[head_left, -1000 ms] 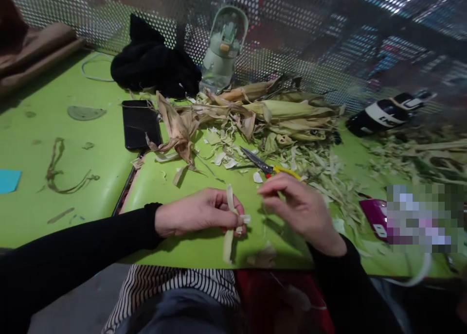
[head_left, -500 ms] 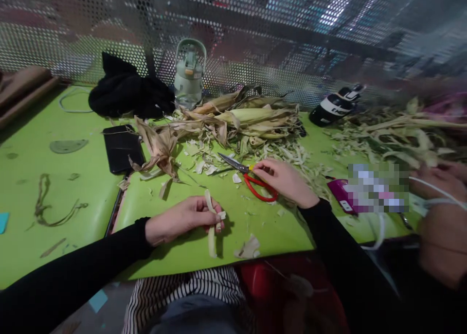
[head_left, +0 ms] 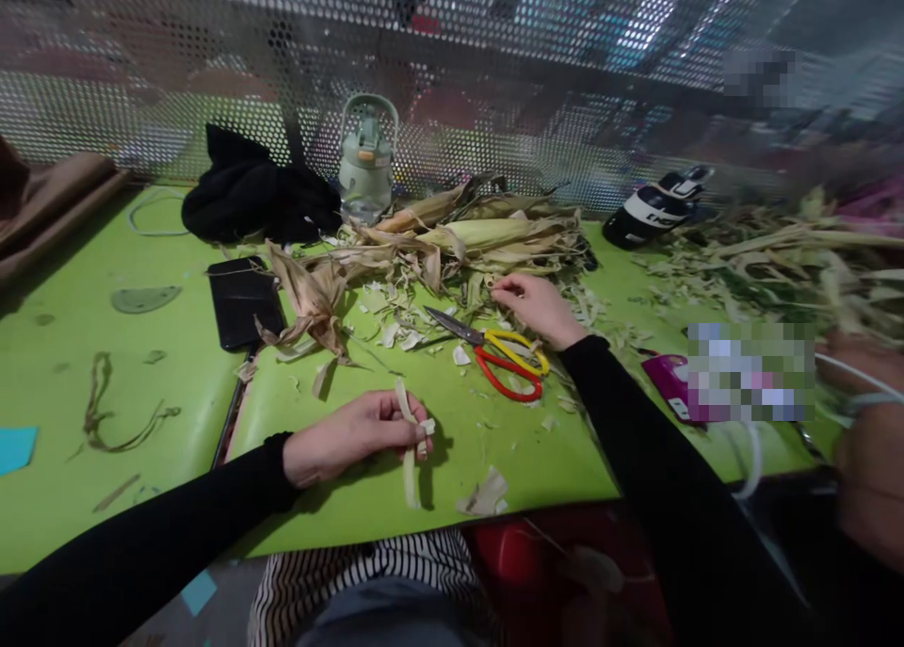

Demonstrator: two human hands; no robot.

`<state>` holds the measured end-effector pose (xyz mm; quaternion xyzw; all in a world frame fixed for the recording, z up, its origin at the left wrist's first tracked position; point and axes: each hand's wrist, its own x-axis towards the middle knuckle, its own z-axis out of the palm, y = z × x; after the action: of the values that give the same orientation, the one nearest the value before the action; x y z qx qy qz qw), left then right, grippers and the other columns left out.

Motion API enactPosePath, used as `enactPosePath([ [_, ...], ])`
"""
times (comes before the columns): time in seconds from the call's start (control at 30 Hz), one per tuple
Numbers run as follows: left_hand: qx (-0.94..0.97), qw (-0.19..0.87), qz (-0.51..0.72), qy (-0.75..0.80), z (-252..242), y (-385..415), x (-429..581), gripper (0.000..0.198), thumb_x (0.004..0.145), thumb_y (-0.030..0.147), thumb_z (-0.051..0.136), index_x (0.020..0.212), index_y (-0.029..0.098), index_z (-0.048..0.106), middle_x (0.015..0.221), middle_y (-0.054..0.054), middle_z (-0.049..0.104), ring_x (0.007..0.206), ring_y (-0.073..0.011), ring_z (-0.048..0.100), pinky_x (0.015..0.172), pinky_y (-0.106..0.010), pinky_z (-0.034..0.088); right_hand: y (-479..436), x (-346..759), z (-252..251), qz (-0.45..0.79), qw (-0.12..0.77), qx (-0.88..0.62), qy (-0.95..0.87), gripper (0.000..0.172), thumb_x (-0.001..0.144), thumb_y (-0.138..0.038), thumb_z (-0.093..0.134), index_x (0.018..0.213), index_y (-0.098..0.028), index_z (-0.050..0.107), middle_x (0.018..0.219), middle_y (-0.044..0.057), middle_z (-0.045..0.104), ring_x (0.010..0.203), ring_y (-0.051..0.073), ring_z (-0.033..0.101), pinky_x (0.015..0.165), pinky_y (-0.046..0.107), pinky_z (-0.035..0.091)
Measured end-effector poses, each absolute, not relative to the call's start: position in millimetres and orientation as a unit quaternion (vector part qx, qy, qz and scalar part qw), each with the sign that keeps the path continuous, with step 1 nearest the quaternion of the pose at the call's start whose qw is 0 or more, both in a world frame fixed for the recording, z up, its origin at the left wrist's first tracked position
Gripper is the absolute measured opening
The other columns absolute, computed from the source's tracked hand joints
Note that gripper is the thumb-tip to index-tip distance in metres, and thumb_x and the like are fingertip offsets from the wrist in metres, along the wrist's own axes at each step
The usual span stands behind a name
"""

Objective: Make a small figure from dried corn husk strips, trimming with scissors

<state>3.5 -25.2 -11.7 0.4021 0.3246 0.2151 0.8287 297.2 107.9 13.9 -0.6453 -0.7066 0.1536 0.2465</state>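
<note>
Near the table's front edge, my left hand (head_left: pixel 363 430) pinches a pale strip of corn husk (head_left: pixel 408 473) that hangs upright between thumb and fingers. My right hand (head_left: pixel 538 306) is over the front of the husk pile (head_left: pixel 487 231), its thumb and fingertips drawn together; what they hold, if anything, is too small to name. Just below it, scissors (head_left: pixel 509 363) with one red and one yellow handle lie on the table, blades pointing to the upper left. Small husk scraps surround the blades. A loose husk piece (head_left: pixel 486 493) rests right of my left hand.
A black phone (head_left: pixel 245 303), black cloth (head_left: pixel 261 190) and green bottle (head_left: pixel 365 162) stand or lie behind on the green table (head_left: pixel 184 346). A dark bottle (head_left: pixel 653 209) leans at the back right. At the right edge is another person's hand (head_left: pixel 858 360) near a purple packet (head_left: pixel 668 379).
My right hand has moved up and away from the scissors to the husk pile, leaving both handles in view. My left hand still holds the strip. The view has shifted slightly.
</note>
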Motion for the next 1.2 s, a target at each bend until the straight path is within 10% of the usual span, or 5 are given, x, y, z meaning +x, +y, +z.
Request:
enactPosePath([
  [0.37,0.396,0.824,0.260,0.311,-12.7,-21.1,3.3,0.029,0.073,0.031,0.082,0.083,0.012,0.062,0.075,-0.002,0.069,0.067,-0.0091,0.060,0.066,-0.023,0.041,69.2,281.3,90.1,0.379,0.420,-0.560,-0.605,0.017,0.088,-0.036,0.066,0.086,-0.019,0.062,0.083,0.003,0.068,0.063,0.008,0.050,0.060,0.029,0.039],
  [0.7,0.447,0.734,0.425,0.284,19.9,-16.9,0.4,0.016,0.078,0.024,0.073,0.084,0.014,0.062,0.110,-0.004,0.067,0.074,-0.0055,0.058,0.067,-0.020,0.046,2.2,215.4,81.2,0.445,0.327,-0.526,-0.647,0.034,0.073,-0.050,0.080,0.090,-0.022,0.071,0.074,0.000,0.067,0.065,0.013,0.057,0.060,0.028,0.043],
  [1.2,0.476,0.677,0.488,0.278,12.4,-29.7,2.3,0.016,0.081,0.025,0.070,0.084,0.013,0.060,0.077,0.003,0.058,0.066,-0.0060,0.055,0.069,-0.024,0.044,-24.4,193.5,76.1,0.332,0.208,-0.444,-0.806,0.024,0.089,-0.045,0.063,0.099,-0.022,0.063,0.088,0.003,0.070,0.079,0.018,0.063,0.069,0.031,0.047],
])
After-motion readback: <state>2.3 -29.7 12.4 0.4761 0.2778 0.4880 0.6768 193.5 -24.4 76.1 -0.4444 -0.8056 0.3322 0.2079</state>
